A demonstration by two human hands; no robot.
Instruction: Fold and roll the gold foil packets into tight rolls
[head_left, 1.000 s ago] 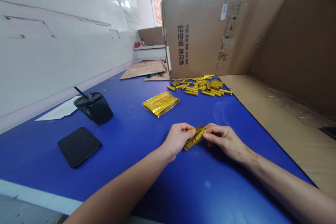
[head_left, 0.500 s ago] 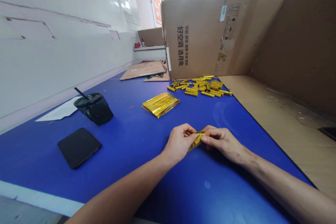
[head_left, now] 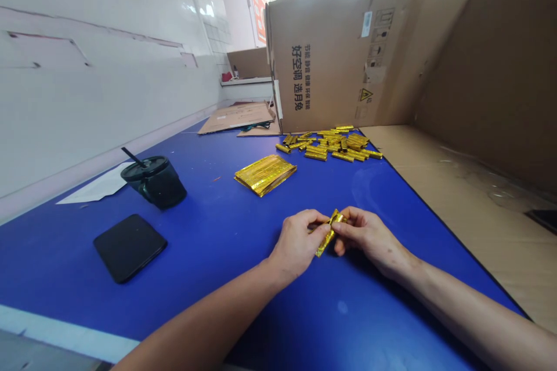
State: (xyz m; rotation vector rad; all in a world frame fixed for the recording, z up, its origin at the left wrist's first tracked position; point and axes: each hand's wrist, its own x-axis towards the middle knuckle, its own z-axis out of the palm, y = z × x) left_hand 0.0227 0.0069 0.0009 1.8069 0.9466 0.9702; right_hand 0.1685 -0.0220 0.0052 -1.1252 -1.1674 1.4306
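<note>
Between my two hands is a sheet of shiny gold foil paper (head_left: pixel 322 245), partly curled and tilted above the blue table (head_left: pixel 209 232). My left hand (head_left: pixel 300 240) pinches it from the left with thumb and fingers. From the right, my right hand (head_left: pixel 361 231) pinches its upper end, the fingertips of both hands nearly touching. A flat stack of gold foil sheets (head_left: pixel 265 174) lies beyond my left hand. Farther back is a loose pile of rolled gold foil tubes (head_left: pixel 335 145). My palms and fingers hide part of the held sheet.
On the left stand a dark cup with a straw (head_left: pixel 156 182) and a black flat case (head_left: pixel 130 247), with white paper (head_left: pixel 93 185) behind the cup. A large cardboard box (head_left: pixel 331 64) rises at the back, cardboard (head_left: pixel 448 185) lines the right side, and flat cardboard pieces (head_left: pixel 239 116) lie farther back.
The gold sheet has turned more upright between my fingers, and its upper end now shows above them. My right fingers have shifted around it. The stack and the tubes stay put.
</note>
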